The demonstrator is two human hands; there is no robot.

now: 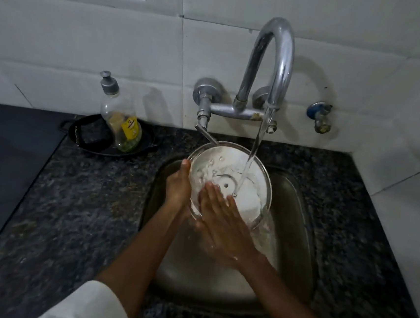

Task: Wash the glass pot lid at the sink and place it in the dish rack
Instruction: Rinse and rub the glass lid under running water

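I am in a home kitchen. A metal sink [298, 218] sits in my dark stone tabletop [84, 198]. A tap [272, 62] runs from the white tiled wall [87, 31]. Dish soap [120, 119] stands at the tabletop's back edge.

head cam | above sink [298, 218], looking forward and steeply down | close, at arm's reach | wall tiles [86, 44] fill top

White tile wall [87, 31] w/ dark granite counter [84, 198], dim light.
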